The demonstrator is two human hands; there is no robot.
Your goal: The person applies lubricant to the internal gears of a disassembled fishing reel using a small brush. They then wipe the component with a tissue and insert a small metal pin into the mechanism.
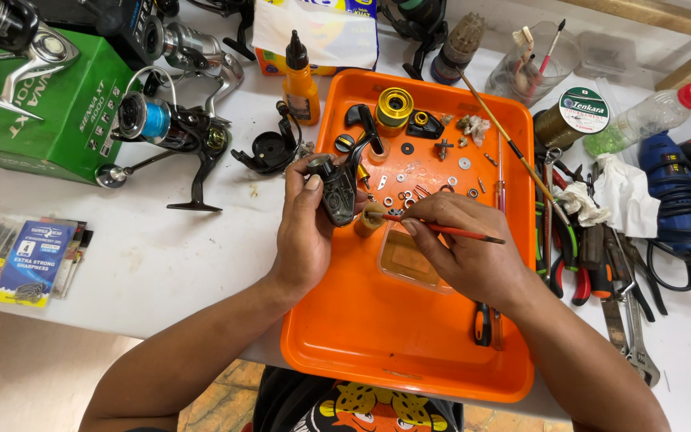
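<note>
- Our left hand (305, 232) is closed around a dark reel body (337, 190), thumb on top, holding it upright over the far left part of the orange tray (377, 336).
- Our right hand (461, 248) pinches a thin red-handled brush (449, 230) between thumb and fingers; its tip points left, at the base of the reel body, next to a small tan cup (370, 219).
- Under our right hand we see a shallow clear dish (405, 260) lying in the tray.
- At the far end of the tray: gold spool (394, 107), black handle parts (361, 120), washers and screws scattered between them and our hands.
- A long thin stick (513, 148) lies diagonally across the tray's right rim.
- White surface (161, 256) left of the tray carries an orange bottle (301, 80), a spinning reel with blue line (161, 124), a green box (57, 104) and hook packets (25, 264).
- Right of the tray: pliers and wrenches (601, 280), a blue power tool (673, 188), a clear bottle with a red cap (649, 116).
</note>
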